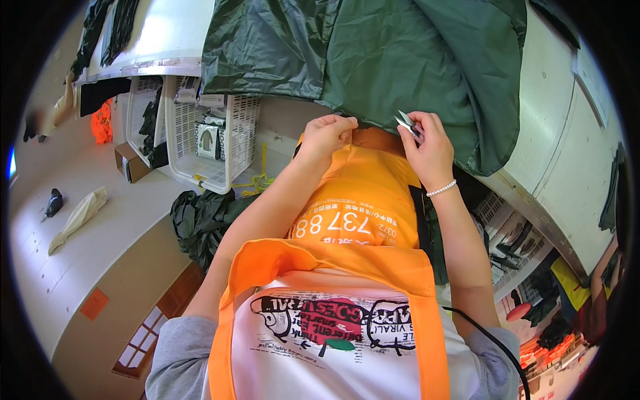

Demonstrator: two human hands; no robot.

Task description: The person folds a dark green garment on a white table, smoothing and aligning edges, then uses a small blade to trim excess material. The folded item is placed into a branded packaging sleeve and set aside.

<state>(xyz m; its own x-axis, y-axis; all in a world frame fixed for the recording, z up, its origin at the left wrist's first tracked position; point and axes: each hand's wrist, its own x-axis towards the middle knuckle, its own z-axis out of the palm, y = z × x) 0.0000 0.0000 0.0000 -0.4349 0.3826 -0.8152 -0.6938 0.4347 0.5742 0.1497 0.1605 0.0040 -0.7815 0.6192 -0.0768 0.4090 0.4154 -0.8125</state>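
Note:
Dark green, slightly shiny fabric (pixel 413 60), apparently a garment, is spread over the work table and hangs past its near edge. At its lower hem my left hand (pixel 327 139) is closed in a pinch, thumb and forefinger together. Whatever lies between those fingertips is too small to make out. Just right of it, my right hand (pixel 429 148) grips a small pair of thread snips (pixel 407 122), the metal blades pointing up and left, close to the hem. An orange apron (pixel 360 177) covers my lap below both hands.
Left of the fabric stands a white plastic basket (pixel 175 143) with packaged items inside. A cardboard box (pixel 133 163) sits beyond it. Crumpled dark green cloth (pixel 200 223) lies by my left forearm. The pale table (pixel 547 100) extends right, with another white basket (pixel 530 257) under it.

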